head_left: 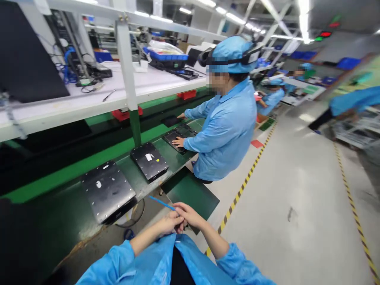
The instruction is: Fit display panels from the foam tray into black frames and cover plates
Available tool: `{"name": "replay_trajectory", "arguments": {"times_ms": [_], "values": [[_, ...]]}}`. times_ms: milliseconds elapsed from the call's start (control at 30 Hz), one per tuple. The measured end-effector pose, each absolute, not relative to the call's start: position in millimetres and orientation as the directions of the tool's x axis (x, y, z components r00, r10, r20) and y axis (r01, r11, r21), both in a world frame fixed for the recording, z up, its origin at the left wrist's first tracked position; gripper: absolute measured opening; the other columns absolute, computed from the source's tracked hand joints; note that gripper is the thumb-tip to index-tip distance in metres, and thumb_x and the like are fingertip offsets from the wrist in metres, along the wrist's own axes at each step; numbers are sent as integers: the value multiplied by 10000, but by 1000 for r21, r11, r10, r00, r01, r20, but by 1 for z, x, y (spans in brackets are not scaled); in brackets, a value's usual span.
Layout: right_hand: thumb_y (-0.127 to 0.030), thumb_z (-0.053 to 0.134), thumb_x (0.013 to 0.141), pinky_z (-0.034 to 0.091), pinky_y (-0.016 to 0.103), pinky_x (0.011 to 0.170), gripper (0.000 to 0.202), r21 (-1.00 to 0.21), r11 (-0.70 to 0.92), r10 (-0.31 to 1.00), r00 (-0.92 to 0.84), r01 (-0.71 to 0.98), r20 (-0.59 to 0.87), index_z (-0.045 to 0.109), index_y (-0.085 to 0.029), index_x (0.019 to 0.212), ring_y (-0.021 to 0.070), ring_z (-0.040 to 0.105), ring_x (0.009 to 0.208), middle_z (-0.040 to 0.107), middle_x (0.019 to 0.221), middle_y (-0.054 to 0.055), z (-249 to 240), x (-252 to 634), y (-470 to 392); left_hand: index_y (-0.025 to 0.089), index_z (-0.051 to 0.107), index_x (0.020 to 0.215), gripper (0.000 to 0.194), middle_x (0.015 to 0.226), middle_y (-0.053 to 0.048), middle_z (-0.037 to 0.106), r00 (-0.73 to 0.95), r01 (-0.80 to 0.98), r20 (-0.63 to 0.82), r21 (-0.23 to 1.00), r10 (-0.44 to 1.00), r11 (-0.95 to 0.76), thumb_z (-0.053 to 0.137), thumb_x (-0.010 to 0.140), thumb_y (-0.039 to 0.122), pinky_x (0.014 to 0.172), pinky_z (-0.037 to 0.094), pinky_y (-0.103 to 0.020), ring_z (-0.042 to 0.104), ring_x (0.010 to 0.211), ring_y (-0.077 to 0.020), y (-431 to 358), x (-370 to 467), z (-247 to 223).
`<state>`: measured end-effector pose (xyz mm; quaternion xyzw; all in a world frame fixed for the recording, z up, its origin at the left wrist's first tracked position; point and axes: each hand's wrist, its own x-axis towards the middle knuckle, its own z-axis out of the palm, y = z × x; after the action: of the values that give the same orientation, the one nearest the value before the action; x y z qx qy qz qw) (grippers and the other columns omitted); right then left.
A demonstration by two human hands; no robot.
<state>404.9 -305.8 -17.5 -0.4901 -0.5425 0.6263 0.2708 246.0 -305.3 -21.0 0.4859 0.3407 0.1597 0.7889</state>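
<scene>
Both my hands are together low in front of my blue jacket, past the bench's front edge. A thin blue strip (162, 202) sticks out from between them toward the bench. My right hand (189, 215) has its fingers closed around the near end of the strip. Touching it, my left hand (170, 222) has curled fingers; whatever they pinch is too small to make out. On the green bench (130, 168), a large black case (108, 192) lies at the left, with a smaller black case (149, 161) beyond it.
A person in blue (225, 118) stands at the bench on the right, one hand on a black panel (175, 139). A white shelf (154, 83) runs above the bench. A dark green mat (192, 192) lies beyond my hands.
</scene>
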Motion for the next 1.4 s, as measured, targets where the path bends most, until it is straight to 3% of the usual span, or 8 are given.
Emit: {"name": "replay_trajectory", "arguments": {"times_ms": [67, 267, 433, 667, 733, 833, 900, 1400], "values": [[-924, 441, 841, 548, 463, 921, 792, -932, -345, 773, -531, 107, -347, 683, -190, 1013, 277, 696, 856, 705, 840, 92, -30, 426, -323, 189, 600, 820, 603, 605, 14, 541, 658, -84, -381, 820, 650, 566, 746, 679, 757, 579, 448, -280, 498, 524, -121, -304, 246, -11], [-836, 677, 749, 527, 391, 832, 649, -898, -241, 720, -553, 368, -420, 674, -200, 875, 268, 650, 842, 688, 827, 72, -56, 449, -340, 213, 603, 865, 390, 617, 21, 465, 300, -434, -322, 792, 898, 429, 697, 824, 588, 661, 537, -360, 498, 558, -136, -280, 220, 11], [-889, 562, 744, 500, 350, 676, 687, -883, -283, 720, -525, 374, -453, 621, -208, 805, 215, 583, 640, 591, 654, 37, -61, 441, -322, 183, 647, 957, 290, 980, -115, 705, 51, -437, -544, 742, 838, 508, 589, 954, 468, 784, 601, -400, 680, 751, -189, -266, 203, -13], [-921, 649, 669, 473, 325, 605, 712, -926, -269, 731, -570, 265, -375, 626, -216, 763, 191, 554, 557, 577, 575, 13, -34, 416, -290, 149, 542, 1357, 517, 1366, -214, 611, -109, -261, -752, 653, 651, 711, 648, 901, 370, 766, 595, -356, 734, 852, -219, -323, 203, -39], [-953, 644, 634, 438, 315, 573, 730, -925, -248, 697, -609, 289, -378, 584, -228, 689, 179, 519, 512, 544, 521, 2, -28, 404, -287, 171, 541, 1395, 587, 1355, -171, 631, -153, -187, -662, 748, 733, 637, 694, 840, 284, 874, 583, -361, 725, 949, -220, -342, 204, -35], [-994, 607, 610, 391, 310, 531, 758, -915, -180, 660, -646, 360, -384, 552, -238, 633, 173, 483, 467, 518, 474, 1, -25, 391, -288, 205, 625, 1346, 585, 1411, -136, 610, -74, 227, -172, 956, 982, 184, 717, 768, 194, 1086, 494, -396, 639, 1220, -263, -357, 204, -24], [-998, 588, 627, 376, 312, 520, 763, -911, -114, 643, -670, 396, -371, 558, -235, 618, 179, 487, 464, 528, 476, 15, -24, 386, -289, 192, 665, 1295, 500, 1365, -145, 640, 167, 459, 81, 875, 983, -151, 709, 797, 214, 1107, 472, -405, 617, 1259, -286, -358, 203, -17], [-894, 799, 547, 368, 276, 502, 715, -908, -410, 762, -514, 86, -393, 609, -215, 670, 158, 486, 504, 544, 532, 3, 2, 368, -280, 144, 701, 952, 165, 874, -53, 692, 46, 558, 40, 828, 998, -59, 736, 811, 222, 783, 476, -277, 636, 829, -191, -331, 192, -4]]}}
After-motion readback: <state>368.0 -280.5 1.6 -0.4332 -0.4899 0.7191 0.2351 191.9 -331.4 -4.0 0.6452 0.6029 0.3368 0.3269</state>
